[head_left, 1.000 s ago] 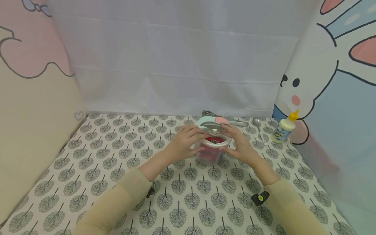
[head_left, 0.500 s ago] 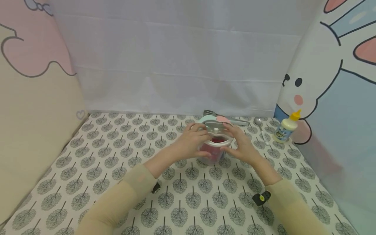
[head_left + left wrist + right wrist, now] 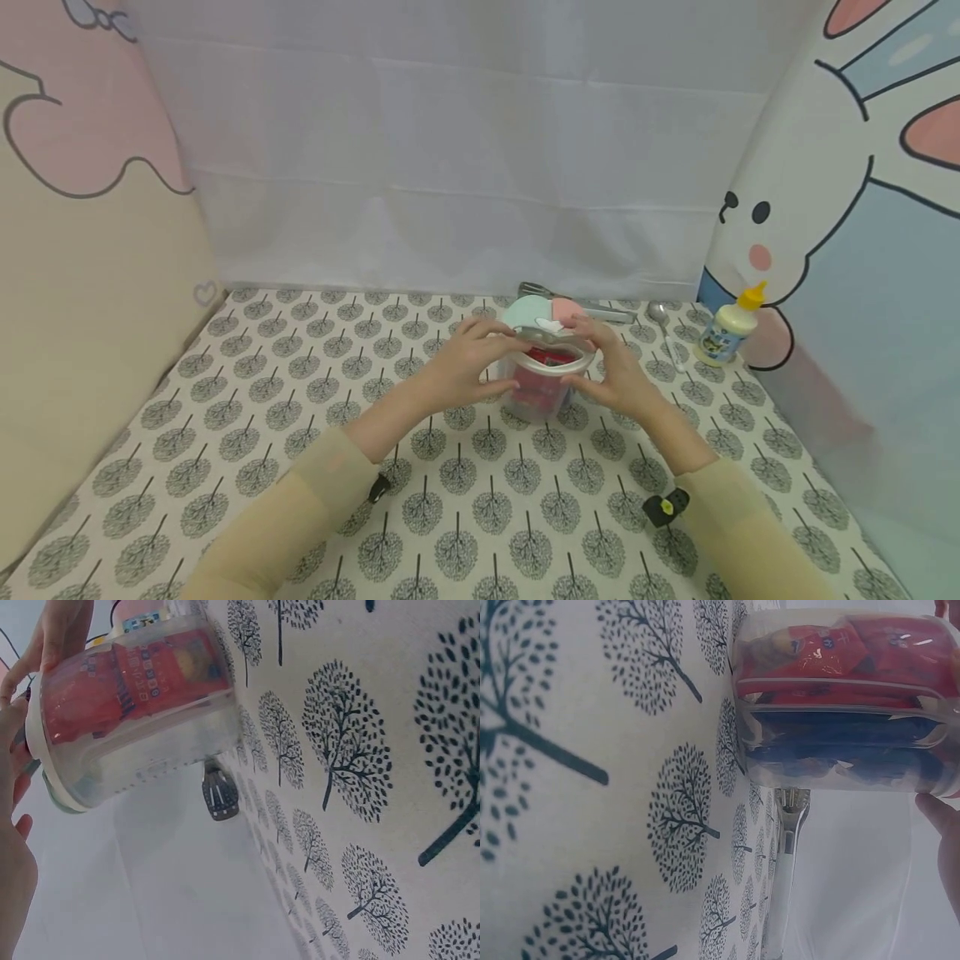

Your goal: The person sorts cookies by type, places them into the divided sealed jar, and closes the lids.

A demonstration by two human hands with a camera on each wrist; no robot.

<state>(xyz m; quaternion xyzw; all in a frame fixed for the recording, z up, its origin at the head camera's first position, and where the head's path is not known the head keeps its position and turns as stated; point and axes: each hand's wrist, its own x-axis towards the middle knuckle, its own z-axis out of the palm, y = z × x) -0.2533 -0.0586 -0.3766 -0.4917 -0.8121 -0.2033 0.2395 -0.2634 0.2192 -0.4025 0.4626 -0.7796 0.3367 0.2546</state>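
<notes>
A clear plastic storage container (image 3: 534, 404) with a white rim stands on the patterned cloth, its mint-and-pink flip lid (image 3: 529, 312) partly raised. Red packets (image 3: 142, 682) show through the wall, with a blue packet (image 3: 840, 739) on the other side. My left hand (image 3: 459, 368) curls its fingers over the lid's left edge, thumb near the rim. On the opposite side, my right hand (image 3: 618, 373) grips the rim, fingers on the lid's edge and thumb at the front. Some fingertips are hidden behind the lid.
Behind the container lies a metal utensil with a slotted head (image 3: 219, 793) and a long handle (image 3: 607, 313). A spoon (image 3: 663, 329) lies to the right, beside an upright bottle (image 3: 723, 335) with a yellow nozzle. Fabric walls border the table on the back and sides.
The lid has tipped lower, so its colored top shows more and its grey underside less. My left hand shifted slightly right, then back left; the right hand stays nearly still.
</notes>
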